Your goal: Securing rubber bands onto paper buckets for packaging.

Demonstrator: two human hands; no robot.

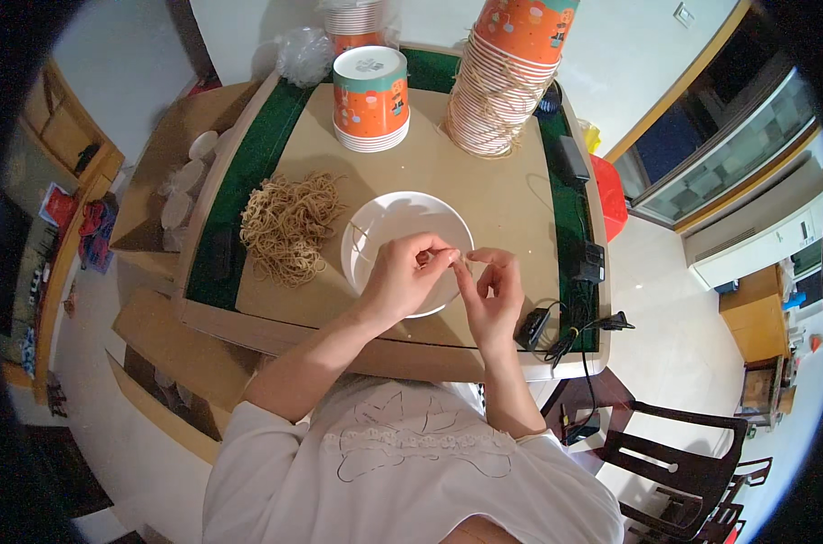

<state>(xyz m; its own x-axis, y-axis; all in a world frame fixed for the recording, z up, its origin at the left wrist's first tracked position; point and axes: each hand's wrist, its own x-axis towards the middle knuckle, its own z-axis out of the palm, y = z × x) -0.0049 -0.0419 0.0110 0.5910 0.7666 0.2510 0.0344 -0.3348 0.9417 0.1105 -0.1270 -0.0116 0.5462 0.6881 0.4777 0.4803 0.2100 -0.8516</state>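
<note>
A: Nearest?
B: White-sleeved forearms; left hand (402,276) and right hand (489,288), fingers pinching one rubber band (461,262) taut between them.
A: Over what?
B: White lid (375,227), on the counter (484,181). Band heap (289,227) lies within left reach; cup stacks (372,100) beyond.

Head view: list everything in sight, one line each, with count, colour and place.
table: one, tan top with green border, centre
lid: one, white, round, under the hands
rubber bands: a heap, tan, left of the lid
short cup stack: one, orange and teal, far side
tall cup stack: one, orange, far right, bands around it
chair: one, dark, lower right
left hand: fingers pinching a thin band
right hand: fingers pinching the same band
</note>
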